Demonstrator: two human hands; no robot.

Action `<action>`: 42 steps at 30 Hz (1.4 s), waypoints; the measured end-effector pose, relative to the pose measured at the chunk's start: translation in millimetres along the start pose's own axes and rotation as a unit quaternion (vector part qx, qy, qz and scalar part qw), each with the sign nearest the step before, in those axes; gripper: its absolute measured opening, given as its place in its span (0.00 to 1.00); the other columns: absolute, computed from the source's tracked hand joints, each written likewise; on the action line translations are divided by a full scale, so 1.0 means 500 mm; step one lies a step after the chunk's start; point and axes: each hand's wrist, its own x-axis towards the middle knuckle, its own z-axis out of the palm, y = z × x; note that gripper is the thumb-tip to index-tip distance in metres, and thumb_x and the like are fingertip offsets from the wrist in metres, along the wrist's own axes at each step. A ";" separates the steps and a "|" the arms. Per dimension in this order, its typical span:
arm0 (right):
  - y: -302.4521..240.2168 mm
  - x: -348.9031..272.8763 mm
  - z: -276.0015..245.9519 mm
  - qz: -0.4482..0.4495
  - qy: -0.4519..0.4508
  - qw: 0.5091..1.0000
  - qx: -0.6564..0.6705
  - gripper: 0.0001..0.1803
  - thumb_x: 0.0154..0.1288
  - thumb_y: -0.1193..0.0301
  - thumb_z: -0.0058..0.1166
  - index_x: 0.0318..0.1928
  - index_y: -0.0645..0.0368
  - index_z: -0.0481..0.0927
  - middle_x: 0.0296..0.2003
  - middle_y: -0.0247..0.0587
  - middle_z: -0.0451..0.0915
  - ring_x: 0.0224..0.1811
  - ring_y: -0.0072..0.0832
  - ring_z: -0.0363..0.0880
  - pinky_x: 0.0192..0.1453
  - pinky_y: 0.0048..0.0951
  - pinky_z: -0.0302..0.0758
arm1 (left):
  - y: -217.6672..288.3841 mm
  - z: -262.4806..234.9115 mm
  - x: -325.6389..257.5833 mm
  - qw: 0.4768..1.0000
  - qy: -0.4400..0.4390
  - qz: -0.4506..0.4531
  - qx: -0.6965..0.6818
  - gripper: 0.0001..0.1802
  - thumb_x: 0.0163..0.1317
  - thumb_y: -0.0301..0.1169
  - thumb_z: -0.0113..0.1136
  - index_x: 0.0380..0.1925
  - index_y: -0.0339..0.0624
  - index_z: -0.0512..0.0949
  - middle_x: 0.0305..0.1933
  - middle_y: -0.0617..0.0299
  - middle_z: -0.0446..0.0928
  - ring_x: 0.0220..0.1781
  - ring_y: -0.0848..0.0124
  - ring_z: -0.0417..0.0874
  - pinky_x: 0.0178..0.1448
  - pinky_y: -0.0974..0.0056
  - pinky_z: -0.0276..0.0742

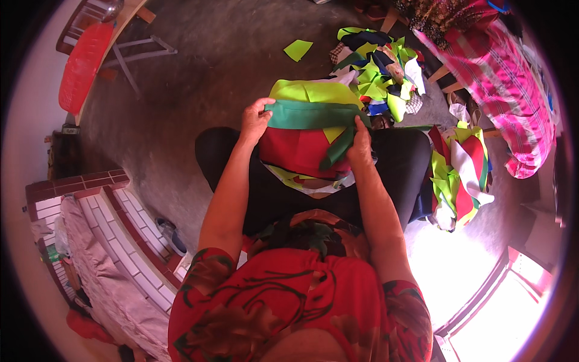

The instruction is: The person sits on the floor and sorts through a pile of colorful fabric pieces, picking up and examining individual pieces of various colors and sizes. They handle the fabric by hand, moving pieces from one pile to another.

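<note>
- Green cloth (307, 116) spans the gap between our hands, its left end pinched by our left hand (255, 123).
- Our right hand (360, 145) clasps its right end, thumb on top — a darker green tail (339, 149) hangs there, perhaps the same piece.
- Red cloth (292, 151) lies below it, over our lap; yellow-green cloth (313, 90) shows just beyond.

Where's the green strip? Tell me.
Upper middle of the head view: the green strip runs from left hand to right hand, next to the red cloth.
</note>
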 end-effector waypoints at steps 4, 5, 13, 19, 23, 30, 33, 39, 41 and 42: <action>-0.037 0.012 0.009 0.018 -0.001 0.999 -0.034 0.17 0.66 0.62 0.56 0.49 0.60 0.76 0.42 0.39 0.78 0.42 0.30 0.78 0.44 0.34 0.76 | 0.028 0.005 0.013 0.986 0.040 0.073 -0.141 0.23 0.62 0.16 0.52 0.57 0.41 0.73 0.41 0.65 0.81 0.42 0.80 0.77 0.50 0.72 0.72; -0.046 0.002 0.021 0.002 -0.024 0.999 -0.048 0.16 0.66 0.62 0.56 0.48 0.60 0.76 0.42 0.38 0.78 0.42 0.29 0.77 0.44 0.34 0.76 | 0.026 0.004 0.019 0.983 0.062 0.071 -0.156 0.23 0.61 0.16 0.52 0.57 0.43 0.73 0.40 0.65 0.80 0.41 0.81 0.76 0.49 0.72 0.72; -0.025 0.021 0.012 -0.052 -0.050 0.992 -0.101 0.27 0.60 0.77 0.56 0.61 0.63 0.70 0.52 0.39 0.76 0.52 0.30 0.75 0.54 0.29 0.72 | -0.047 0.015 0.067 0.969 0.220 -0.020 -0.112 0.30 0.56 0.17 0.60 0.60 0.45 0.68 0.54 0.51 0.75 0.54 0.62 0.79 0.54 0.64 0.78; -0.017 0.041 -0.016 -0.105 0.094 0.989 -0.052 0.28 0.57 0.80 0.57 0.60 0.66 0.69 0.46 0.43 0.78 0.46 0.31 0.76 0.51 0.30 0.73 | -0.038 0.047 0.047 0.983 0.165 0.033 0.074 0.27 0.54 0.20 0.62 0.56 0.44 0.71 0.55 0.52 0.76 0.55 0.60 0.79 0.55 0.61 0.77; -0.014 0.032 -0.024 -0.108 0.090 0.989 -0.047 0.21 0.60 0.78 0.55 0.55 0.63 0.72 0.41 0.43 0.79 0.40 0.32 0.77 0.49 0.30 0.74 | -0.062 0.045 0.045 0.943 0.173 0.159 0.236 0.16 0.54 0.23 0.61 0.44 0.51 0.78 0.56 0.52 0.74 0.57 0.55 0.76 0.58 0.55 0.73; -0.052 -0.014 0.007 0.023 0.002 0.998 0.066 0.11 0.65 0.68 0.54 0.46 0.58 0.76 0.37 0.40 0.80 0.40 0.32 0.77 0.50 0.33 0.75 | -0.063 0.052 0.054 0.949 0.050 -0.009 0.311 0.14 0.58 0.32 0.59 0.45 0.50 0.77 0.58 0.56 0.71 0.61 0.55 0.71 0.59 0.54 0.72; -0.068 -0.047 0.037 0.021 -0.131 0.981 0.140 0.13 0.66 0.64 0.54 0.46 0.56 0.77 0.37 0.39 0.80 0.41 0.32 0.77 0.51 0.36 0.75 | -0.068 0.060 0.049 0.945 0.089 0.007 0.316 0.17 0.57 0.34 0.61 0.48 0.49 0.76 0.58 0.57 0.71 0.60 0.55 0.72 0.58 0.52 0.72; -0.071 -0.070 0.057 0.059 -0.274 0.947 0.154 0.15 0.67 0.68 0.53 0.53 0.55 0.75 0.40 0.41 0.79 0.41 0.31 0.77 0.46 0.32 0.79 | 0.062 0.051 -0.011 0.994 -0.077 0.027 -0.077 0.19 0.62 0.36 0.62 0.51 0.41 0.75 0.54 0.54 0.77 0.59 0.64 0.76 0.61 0.59 0.72; -0.061 -0.086 0.065 0.084 -0.292 0.942 0.145 0.17 0.67 0.70 0.52 0.55 0.55 0.73 0.43 0.43 0.78 0.41 0.30 0.77 0.45 0.31 0.80 | 0.100 0.053 -0.045 0.966 -0.179 -0.020 -0.183 0.22 0.64 0.39 0.60 0.55 0.42 0.74 0.54 0.57 0.77 0.60 0.67 0.73 0.65 0.62 0.66; -0.052 -0.091 0.070 0.101 -0.339 0.924 0.146 0.20 0.67 0.71 0.52 0.58 0.55 0.70 0.46 0.44 0.76 0.42 0.30 0.78 0.46 0.29 0.81 | 0.116 0.060 -0.064 0.960 -0.207 -0.020 -0.188 0.25 0.63 0.40 0.61 0.58 0.41 0.72 0.57 0.56 0.75 0.62 0.67 0.72 0.67 0.62 0.64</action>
